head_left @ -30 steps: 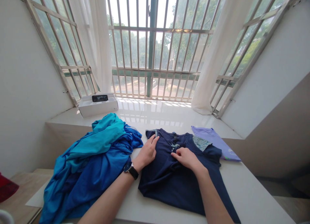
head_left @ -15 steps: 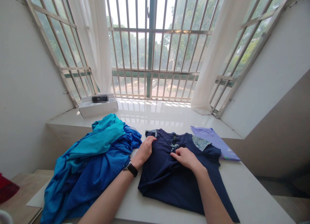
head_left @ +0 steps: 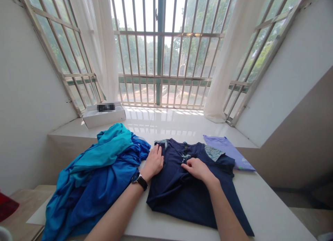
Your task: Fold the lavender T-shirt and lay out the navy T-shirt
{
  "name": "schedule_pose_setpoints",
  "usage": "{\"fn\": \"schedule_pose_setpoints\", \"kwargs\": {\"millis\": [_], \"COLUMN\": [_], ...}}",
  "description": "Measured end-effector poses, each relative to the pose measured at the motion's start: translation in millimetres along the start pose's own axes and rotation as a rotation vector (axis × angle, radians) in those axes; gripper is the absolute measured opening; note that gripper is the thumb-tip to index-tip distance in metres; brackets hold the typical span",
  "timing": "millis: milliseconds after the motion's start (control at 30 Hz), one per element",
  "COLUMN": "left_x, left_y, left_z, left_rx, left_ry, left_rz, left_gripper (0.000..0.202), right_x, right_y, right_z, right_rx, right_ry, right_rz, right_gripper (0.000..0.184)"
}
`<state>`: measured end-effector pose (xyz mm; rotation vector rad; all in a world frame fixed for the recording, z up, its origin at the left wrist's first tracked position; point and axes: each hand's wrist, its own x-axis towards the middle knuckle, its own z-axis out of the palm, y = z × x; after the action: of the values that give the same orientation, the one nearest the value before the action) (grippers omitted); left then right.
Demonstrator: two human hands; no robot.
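Observation:
A dark navy T-shirt point(head_left: 187, 196) with patterned shoulder patches lies spread on the white surface, its neckline toward the window. My left hand point(head_left: 154, 161), with a black-strapped watch at the wrist, rests flat on the shirt's left edge below the shoulder, fingers stretched out. Just under the neckline, my right hand point(head_left: 199, 169) has its fingers curled on the fabric near a small print, and the cloth creases beneath it. The right fingertips are partly hidden, but they seem to pinch the shirt.
A heap of blue and teal clothes point(head_left: 101, 171) lies left of the shirt. To the right is a folded lavender garment point(head_left: 229, 152). A white box point(head_left: 104, 117) stands on the windowsill point(head_left: 153, 121), before a barred window with white curtains point(head_left: 218, 77).
My left hand has flattened along the shirt's left edge, its fingers now pointing forward instead of curling right. My right hand stays at the same spot on the shirt.

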<state>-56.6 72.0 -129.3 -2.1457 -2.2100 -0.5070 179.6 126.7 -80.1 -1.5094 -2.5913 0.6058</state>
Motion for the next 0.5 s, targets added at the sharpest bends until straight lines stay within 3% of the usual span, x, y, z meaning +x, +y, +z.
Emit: {"fn": "schedule_pose_setpoints", "kwargs": {"millis": [233,400,500], "left_x": [2.7,22.4,32.3], "left_y": [3.3,-3.3,-9.7], "left_z": [-2.9,-11.5,-13.5], "left_rx": [0.049,0.104,0.125], "left_ry": [-0.114,-0.2,-0.183], "left_rz": [-0.01,0.001,0.01], "left_gripper": [0.061,0.059,0.058], "right_x": [-0.8,-1.6,-1.3], "right_y": [-2.9,-3.4,-4.5], "right_z": [-1.6,-1.9,-0.7], "right_rx": [0.002,0.0,0.003], "right_ry": [-0.003,-0.003,-0.002], "right_rz": [-0.008,-0.008,-0.004], "right_gripper": [0.039,0.039,0.038]}}
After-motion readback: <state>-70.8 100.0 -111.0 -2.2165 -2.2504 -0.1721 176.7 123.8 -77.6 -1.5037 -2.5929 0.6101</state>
